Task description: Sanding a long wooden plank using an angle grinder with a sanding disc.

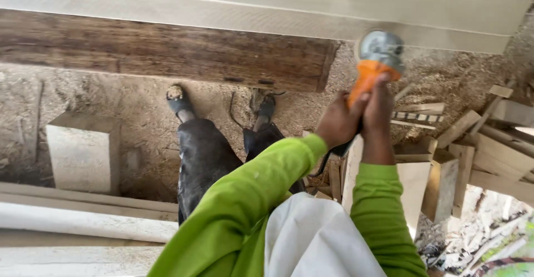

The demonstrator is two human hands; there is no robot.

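Both your hands are wrapped around one tool: an orange-bodied angle grinder (374, 65) with a grey metal head. Your left hand (339, 122) grips the lower part of the orange body, fingers closed round it. Your right hand (379, 105) sits just beside the left and a little nearer the head, also closed on the body. A dark cord hangs from the grinder's tail below your left hand.

Landmark: the dark weathered beam (161, 49) lying across the upper view. The grinder's head is just off the beam's right-hand end, over the lower edge of the pale planed plank (278, 1) that runs along the beam's far side. Whether the disc touches the plank, you cannot tell; the head is blurred.

Below the beam, on the sawdust-covered ground (139, 115), your two feet in dark sandals (178, 100) stand close to its near face. Left of the feet, below the beam, sits a pale wooden block (83, 153). Further down from the beam, pale boards (83, 221) lie flat. Right of the beam's end, past your hands, is a heap of wooden offcuts (473, 154).

Your sleeves are bright green.
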